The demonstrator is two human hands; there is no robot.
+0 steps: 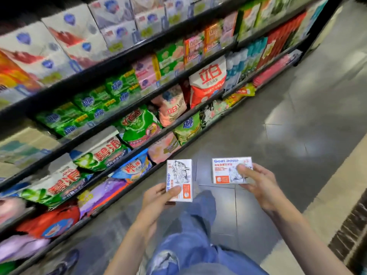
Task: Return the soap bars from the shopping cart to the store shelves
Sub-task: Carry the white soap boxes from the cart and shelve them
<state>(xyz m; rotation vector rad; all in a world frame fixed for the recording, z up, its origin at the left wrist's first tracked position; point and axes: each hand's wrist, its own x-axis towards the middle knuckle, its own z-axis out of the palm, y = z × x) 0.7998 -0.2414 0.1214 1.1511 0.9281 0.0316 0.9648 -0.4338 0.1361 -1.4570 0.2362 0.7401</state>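
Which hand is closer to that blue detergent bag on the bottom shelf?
Left. The left hand, holding a soap box, is just right of the blue detergent bag; the right hand, holding another, is farther right.

R box [222, 172]: "Goat Soap"; L box [179, 175]: "…t Soap"; red/wht bag [208, 84]: "立白"; grn bag [103, 153]: "碧浪".

Shelves [111, 124] stand left of the aisle floor [297, 120]; two soap boxes [179, 179] side by side, apart
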